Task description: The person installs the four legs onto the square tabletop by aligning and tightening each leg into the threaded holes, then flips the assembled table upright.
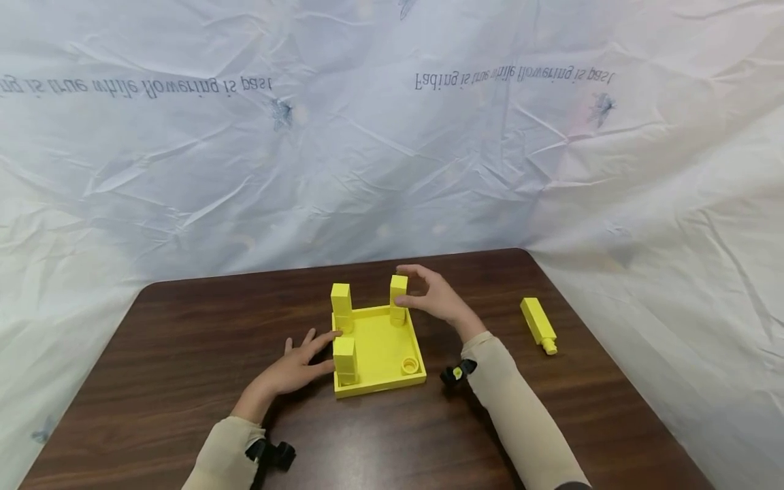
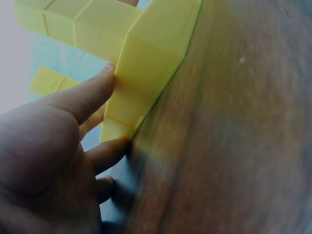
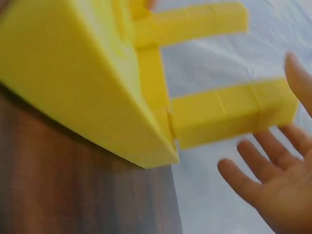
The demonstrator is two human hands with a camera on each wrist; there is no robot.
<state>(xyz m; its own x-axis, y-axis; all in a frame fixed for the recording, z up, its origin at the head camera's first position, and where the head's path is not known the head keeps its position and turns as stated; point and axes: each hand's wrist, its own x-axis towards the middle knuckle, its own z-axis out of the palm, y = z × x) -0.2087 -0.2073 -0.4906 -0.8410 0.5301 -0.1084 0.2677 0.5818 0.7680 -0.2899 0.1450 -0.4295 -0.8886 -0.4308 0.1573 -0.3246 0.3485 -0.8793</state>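
Three yellow legs stand in tray [image 1: 380, 344] — right hand [image 1: 431, 297] pinches rear-right leg [image 1: 398, 298]; left hand [image 1: 298, 366], fingers straight, braces tray's side.

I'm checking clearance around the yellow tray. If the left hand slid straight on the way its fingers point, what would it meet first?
Probably the yellow tray itself: the left hand lies flat, fingertips already at its left wall beside the near-left post.
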